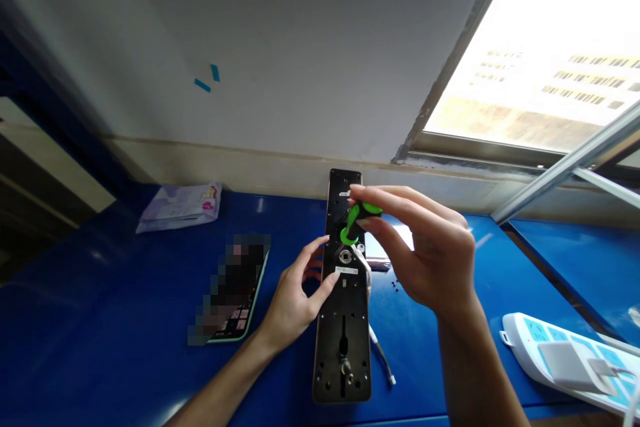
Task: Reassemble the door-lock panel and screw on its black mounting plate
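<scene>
A long black door-lock panel (344,320) lies lengthwise on the blue table (125,320), its inner side up. My left hand (295,293) rests against the panel's left edge, fingers spread, thumb touching the plate near a round part. My right hand (425,253) hovers over the upper half, fingers closed round a green and black screwdriver (357,220) that points down at the panel. A white cable (380,353) trails out from the panel's right side.
A phone (235,293) lies left of the panel. A pale plastic packet (180,203) sits at the back left by the wall. A white power strip (565,353) with a plugged charger lies at the right. Small dark screws (396,287) dot the table beside the panel.
</scene>
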Demonstrator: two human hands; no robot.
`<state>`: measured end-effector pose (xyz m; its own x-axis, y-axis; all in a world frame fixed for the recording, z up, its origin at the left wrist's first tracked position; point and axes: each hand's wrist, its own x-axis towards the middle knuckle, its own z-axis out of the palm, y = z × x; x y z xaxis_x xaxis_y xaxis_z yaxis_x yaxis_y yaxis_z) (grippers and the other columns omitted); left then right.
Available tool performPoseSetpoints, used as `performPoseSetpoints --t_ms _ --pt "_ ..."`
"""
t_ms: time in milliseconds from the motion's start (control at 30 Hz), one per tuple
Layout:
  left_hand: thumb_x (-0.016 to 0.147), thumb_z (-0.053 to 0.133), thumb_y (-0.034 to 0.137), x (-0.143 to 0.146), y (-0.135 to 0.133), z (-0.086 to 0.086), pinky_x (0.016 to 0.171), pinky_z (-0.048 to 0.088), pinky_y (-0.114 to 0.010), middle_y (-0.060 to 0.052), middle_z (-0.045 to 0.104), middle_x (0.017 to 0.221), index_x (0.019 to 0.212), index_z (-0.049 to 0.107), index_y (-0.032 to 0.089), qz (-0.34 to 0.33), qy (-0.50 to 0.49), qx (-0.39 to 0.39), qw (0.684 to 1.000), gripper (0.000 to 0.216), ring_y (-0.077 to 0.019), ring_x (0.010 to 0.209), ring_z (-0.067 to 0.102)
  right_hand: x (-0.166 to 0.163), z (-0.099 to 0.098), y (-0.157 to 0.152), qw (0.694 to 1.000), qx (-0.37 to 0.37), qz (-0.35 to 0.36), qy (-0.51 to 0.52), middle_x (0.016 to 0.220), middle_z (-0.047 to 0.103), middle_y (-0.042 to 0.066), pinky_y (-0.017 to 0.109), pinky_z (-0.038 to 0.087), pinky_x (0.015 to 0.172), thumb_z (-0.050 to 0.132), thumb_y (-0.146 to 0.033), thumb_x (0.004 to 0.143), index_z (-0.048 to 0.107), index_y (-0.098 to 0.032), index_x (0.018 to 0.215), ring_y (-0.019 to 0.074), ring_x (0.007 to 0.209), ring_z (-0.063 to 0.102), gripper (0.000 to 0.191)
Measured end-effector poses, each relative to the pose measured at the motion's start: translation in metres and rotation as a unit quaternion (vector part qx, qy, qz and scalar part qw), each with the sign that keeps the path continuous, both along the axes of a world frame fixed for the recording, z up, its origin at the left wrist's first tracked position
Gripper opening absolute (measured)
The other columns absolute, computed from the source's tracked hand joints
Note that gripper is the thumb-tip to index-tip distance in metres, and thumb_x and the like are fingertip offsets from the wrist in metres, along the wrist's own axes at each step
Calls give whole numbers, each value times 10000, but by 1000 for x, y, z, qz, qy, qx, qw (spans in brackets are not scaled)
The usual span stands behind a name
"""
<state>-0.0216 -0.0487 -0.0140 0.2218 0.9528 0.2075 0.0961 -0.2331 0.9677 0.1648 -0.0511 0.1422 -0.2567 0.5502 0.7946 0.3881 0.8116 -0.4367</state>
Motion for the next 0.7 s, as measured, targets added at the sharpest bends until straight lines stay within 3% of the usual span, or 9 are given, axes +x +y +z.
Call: performPoseSetpoints --t_ms 67,133,267,333,400,500,567,633,700 --pt "997 702 395 0 0 -2 1042 612 -404 -83 721 1385 1508 534 282 5 -2 -1 1000 550 -271 1232 722 -2 0 1 998 33 -48 15 927 726 18 302 634 678 847 -171 893 821 -325 1199 165 808 713 344" --pt "995 703 391 0 0 -2 1038 613 -395 -82 715 1398 1509 531 283 3 -4 -2 1000 552 -268 1235 719 -2 0 2 996 39 -84 15 857 639 10 288 605 624 871 -236 882 838 -303 1148 153 748 657 277" --pt "997 698 378 1 1 1 1064 595 -390 -82 699 1432 1516 519 281 -9 -9 -8 1000 557 -266 1280 696 2 2 1 998 -22 -47 -26 1257 731 98 397 632 959 617 -145 1037 688 -290 1439 226 1154 716 433" --pt "990 703 380 1 1 2 1057 596 -393 -89 704 1418 1511 525 273 -10 -14 -13 1000 561 -270 1265 703 5 2 1 999 -47 0 -27 1319 743 82 397 619 1008 608 -98 1030 643 -295 1488 220 1205 717 500" --pt "975 718 390 2 1 2 1034 604 -397 -98 718 1380 1498 539 261 -6 -23 -22 999 568 -276 1228 717 6 1 3 1000 -29 -1 -12 1129 767 56 337 640 857 730 -118 974 727 -281 1382 186 1009 745 439" --pt "935 762 418 2 2 1 997 614 -401 -105 735 1317 1506 523 250 4 -50 -48 998 641 -275 1154 740 6 -2 4 998 26 -66 3 871 642 11 300 595 670 898 -210 851 827 -239 1168 148 765 646 326" --pt "928 770 431 2 2 2 1021 599 -412 -104 747 1284 1568 439 251 3 -75 -79 994 742 -266 1127 749 7 -3 4 998 11 -61 -1 984 678 50 320 622 749 825 -207 922 791 -225 1260 172 880 682 339" --pt "933 762 448 2 3 3 1057 576 -428 -101 765 1240 1631 328 249 -4 -103 -118 988 846 -264 1121 756 7 -3 3 999 -38 0 -9 1294 708 114 369 639 915 649 -141 1026 660 -233 1461 214 1148 708 445" --pt "925 766 470 2 5 4 1066 567 -436 -100 777 1197 1660 264 233 -13 -129 -157 979 922 -272 1124 760 7 -3 3 996 -72 53 -12 1442 682 110 390 634 984 562 -91 1051 572 -259 1543 221 1267 692 520"
